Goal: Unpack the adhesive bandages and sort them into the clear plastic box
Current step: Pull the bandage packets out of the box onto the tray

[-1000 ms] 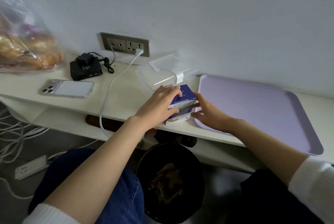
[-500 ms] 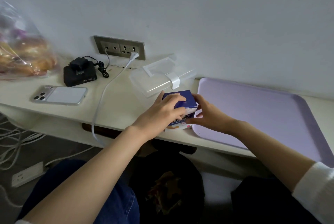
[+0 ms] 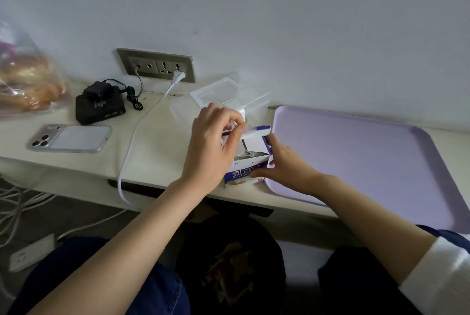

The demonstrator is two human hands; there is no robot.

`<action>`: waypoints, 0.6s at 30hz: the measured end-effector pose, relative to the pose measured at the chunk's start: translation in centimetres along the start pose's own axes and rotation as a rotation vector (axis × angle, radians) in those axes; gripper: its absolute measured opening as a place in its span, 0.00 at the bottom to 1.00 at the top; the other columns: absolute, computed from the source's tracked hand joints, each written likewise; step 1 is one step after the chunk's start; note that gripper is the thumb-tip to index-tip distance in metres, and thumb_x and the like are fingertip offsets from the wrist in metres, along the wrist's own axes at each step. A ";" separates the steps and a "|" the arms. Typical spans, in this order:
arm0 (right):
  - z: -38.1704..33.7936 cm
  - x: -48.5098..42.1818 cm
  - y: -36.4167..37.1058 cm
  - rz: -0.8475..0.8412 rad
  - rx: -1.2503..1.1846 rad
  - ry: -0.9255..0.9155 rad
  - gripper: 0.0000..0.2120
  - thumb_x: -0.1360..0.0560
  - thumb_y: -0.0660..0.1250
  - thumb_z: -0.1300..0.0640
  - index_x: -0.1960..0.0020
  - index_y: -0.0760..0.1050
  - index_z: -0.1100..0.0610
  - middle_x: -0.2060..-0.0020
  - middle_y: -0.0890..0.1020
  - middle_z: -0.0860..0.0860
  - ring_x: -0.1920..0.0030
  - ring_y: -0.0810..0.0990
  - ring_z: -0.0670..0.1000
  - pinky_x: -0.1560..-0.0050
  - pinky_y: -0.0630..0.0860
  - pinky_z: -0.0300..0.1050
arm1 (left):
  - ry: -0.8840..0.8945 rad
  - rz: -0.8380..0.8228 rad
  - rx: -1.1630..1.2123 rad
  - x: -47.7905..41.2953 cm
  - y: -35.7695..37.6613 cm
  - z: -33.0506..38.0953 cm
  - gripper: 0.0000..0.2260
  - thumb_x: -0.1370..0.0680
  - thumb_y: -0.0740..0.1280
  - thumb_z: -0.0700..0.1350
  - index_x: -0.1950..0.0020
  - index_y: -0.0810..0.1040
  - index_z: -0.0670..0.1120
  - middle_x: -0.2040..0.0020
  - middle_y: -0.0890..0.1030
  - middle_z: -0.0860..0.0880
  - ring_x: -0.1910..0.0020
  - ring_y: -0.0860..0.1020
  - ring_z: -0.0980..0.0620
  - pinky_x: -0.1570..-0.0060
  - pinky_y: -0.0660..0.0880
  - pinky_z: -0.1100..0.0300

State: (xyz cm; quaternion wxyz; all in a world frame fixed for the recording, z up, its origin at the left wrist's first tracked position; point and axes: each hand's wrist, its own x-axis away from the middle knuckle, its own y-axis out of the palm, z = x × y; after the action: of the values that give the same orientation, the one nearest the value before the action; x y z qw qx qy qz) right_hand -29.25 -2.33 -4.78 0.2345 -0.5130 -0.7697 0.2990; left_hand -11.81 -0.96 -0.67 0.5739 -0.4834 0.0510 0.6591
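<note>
"So, how far along is the unpacking?" the desk editor asks.

"Early, by my reading," the photographer says. "At centre frame the bandage carton (image 3: pixel 244 177) stands near the front edge of the bench (image 3: pixel 157 154), its top flap (image 3: pixel 257 131) raised. The left hand (image 3: pixel 213 146) pinches that flap between thumb and fingertips. The right hand (image 3: pixel 287 169) grips the carton's right side and steadies it."

"Anything out yet?"

"Nothing that shows. A silvery foil pouch (image 3: pixel 248 155) sits inside the opened carton, and no loose bandages lie anywhere in view."

"And the clear plastic box (image 3: pixel 254 107)?"

"Just behind the carton, against the wall, with a white clasp facing the camera. Nothing is visible inside it, and I cannot tell whether its lid is latched. A lilac tray (image 3: pixel 368 162) lies bare at right, touching or nearly touching the carton."

"So what remains?"

"Nearly all of it, I judge: draw out the pouch, open it, open the box, then sort the bandages in."
</note>
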 end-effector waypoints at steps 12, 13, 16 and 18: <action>-2.0 0.8 -0.2 0.181 0.038 -0.071 0.25 0.25 0.62 0.44 0.31 0.60 0.49 0.35 0.70 0.44 0.43 0.73 0.44 0.45 0.76 0.49 | -0.240 -0.093 -0.073 -0.5 -2.0 -0.1 0.14 0.22 0.58 0.48 0.39 0.75 0.49 0.48 0.81 0.54 0.47 0.76 0.52 0.45 0.72 0.56; -2.1 0.7 -0.2 0.188 0.024 -0.074 0.24 0.25 0.63 0.46 0.32 0.62 0.49 0.37 0.71 0.42 0.45 0.73 0.43 0.46 0.77 0.48 | -0.291 -0.165 -0.082 -0.1 -2.0 -0.3 0.16 0.21 0.59 0.47 0.34 0.71 0.51 0.43 0.79 0.53 0.43 0.74 0.50 0.41 0.69 0.56; -2.5 0.5 -0.7 0.216 -0.017 -0.063 0.21 0.25 0.63 0.46 0.34 0.66 0.49 0.44 0.73 0.39 0.49 0.76 0.43 0.48 0.77 0.44 | -0.353 -0.322 -0.131 0.8 -1.8 -0.3 0.24 0.22 0.64 0.47 0.27 0.62 0.52 0.38 0.75 0.52 0.39 0.69 0.51 0.38 0.63 0.57; -2.9 0.4 -1.0 0.259 -0.039 -0.040 0.19 0.24 0.64 0.49 0.35 0.68 0.51 0.47 0.75 0.39 0.52 0.77 0.43 0.49 0.76 0.41 | -0.366 -0.327 -0.120 0.9 -1.8 0.1 0.25 0.23 0.66 0.49 0.28 0.62 0.53 0.40 0.75 0.53 0.40 0.67 0.53 0.39 0.64 0.56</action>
State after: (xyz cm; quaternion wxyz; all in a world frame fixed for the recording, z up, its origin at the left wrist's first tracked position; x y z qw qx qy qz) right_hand -28.07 -1.61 -1.97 0.1687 -0.6065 -0.7072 0.3218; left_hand -10.27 0.35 -0.40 0.6427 -0.3909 -0.1720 0.6360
